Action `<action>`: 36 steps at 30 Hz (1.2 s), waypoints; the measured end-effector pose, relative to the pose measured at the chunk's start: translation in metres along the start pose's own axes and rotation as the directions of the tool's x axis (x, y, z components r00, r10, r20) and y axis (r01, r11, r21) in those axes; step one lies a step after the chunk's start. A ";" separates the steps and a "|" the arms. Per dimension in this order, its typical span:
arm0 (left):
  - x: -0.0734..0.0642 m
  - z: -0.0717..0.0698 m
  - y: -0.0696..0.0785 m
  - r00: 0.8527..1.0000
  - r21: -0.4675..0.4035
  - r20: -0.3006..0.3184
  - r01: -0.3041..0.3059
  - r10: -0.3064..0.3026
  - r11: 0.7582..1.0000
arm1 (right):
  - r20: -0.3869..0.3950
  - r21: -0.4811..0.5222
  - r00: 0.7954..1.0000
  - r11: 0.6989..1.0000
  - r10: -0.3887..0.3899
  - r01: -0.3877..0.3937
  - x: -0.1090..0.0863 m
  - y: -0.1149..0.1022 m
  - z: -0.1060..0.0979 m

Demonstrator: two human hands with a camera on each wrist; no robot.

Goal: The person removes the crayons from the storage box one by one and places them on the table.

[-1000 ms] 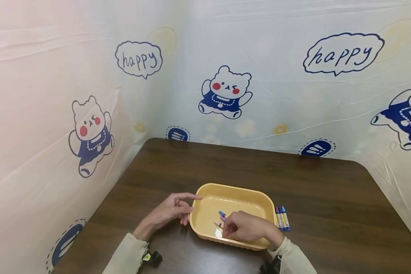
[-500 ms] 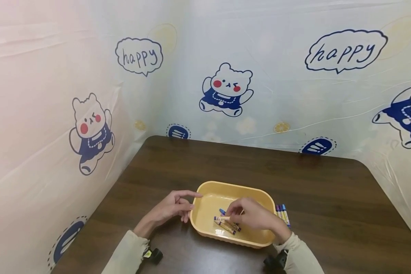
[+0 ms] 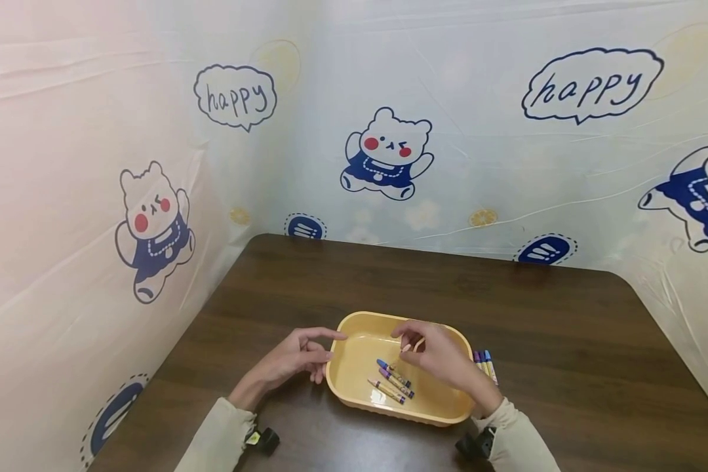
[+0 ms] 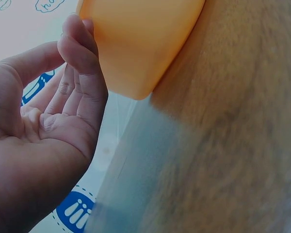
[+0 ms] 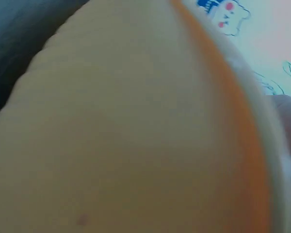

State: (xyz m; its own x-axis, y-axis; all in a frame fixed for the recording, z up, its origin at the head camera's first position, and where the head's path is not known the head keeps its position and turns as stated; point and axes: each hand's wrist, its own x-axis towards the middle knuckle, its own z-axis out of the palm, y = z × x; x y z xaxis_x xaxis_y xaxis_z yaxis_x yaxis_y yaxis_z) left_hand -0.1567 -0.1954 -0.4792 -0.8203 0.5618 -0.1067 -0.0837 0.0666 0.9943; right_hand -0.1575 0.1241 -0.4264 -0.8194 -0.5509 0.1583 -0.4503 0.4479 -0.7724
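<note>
In the head view, a yellow plastic basin (image 3: 354, 393) rests on the brown table. My left hand (image 3: 297, 354) holds its left rim, index finger reaching over the edge and thumb at the outside. The left wrist view shows that hand's (image 4: 63, 107) fingertips at the basin wall (image 4: 136, 53). Above the basin's right half, my right hand (image 3: 433, 354) pinches a crayon (image 3: 406, 348); only its pale end shows between thumb and fingers. Beneath lie a blue crayon (image 3: 383, 364), a purple crayon (image 3: 396, 382) and a peach crayon (image 3: 387, 391), side by side at a slant.
Several crayons (image 3: 485, 364) stand in a row on the table (image 3: 448, 275) against the basin's right side, partly hidden by the right wrist. A printed curtain (image 3: 478, 164) encloses the table's back and sides. The basin's outer wall (image 5: 126, 116) fills the right wrist view.
My right hand has lifted a crayon from the pile and moved up toward the basin's far side, uncovering the crayons below. The left hand stays at the rim.
</note>
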 end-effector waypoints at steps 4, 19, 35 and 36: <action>0.000 0.000 0.000 1.000 0.002 0.002 -0.003 0.003 1.000 | 0.001 -0.030 0.999 0.999 -0.033 0.033 0.001 -0.001 0.010; 0.000 0.001 0.000 1.000 -0.019 0.010 -0.012 0.013 1.000 | 0.032 -0.054 0.999 0.999 -0.004 0.006 0.002 0.007 0.032; 0.000 -0.001 0.000 1.000 -0.006 0.016 -0.014 0.014 1.000 | -0.087 -0.030 0.996 0.999 0.027 -0.029 -0.004 -0.012 0.001; 0.000 -0.001 0.000 1.000 -0.007 0.017 -0.015 0.015 1.000 | -0.108 -0.029 0.994 0.999 0.031 -0.035 -0.005 -0.014 -0.002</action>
State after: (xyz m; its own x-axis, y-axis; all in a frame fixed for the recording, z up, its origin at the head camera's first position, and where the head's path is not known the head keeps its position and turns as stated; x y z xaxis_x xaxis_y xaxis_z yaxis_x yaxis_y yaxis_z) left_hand -0.1568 -0.1962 -0.4796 -0.8115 0.5771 -0.0916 -0.0751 0.0525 0.9958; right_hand -0.1475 0.1218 -0.4155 -0.8666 -0.4576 0.1991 -0.4316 0.4868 -0.7595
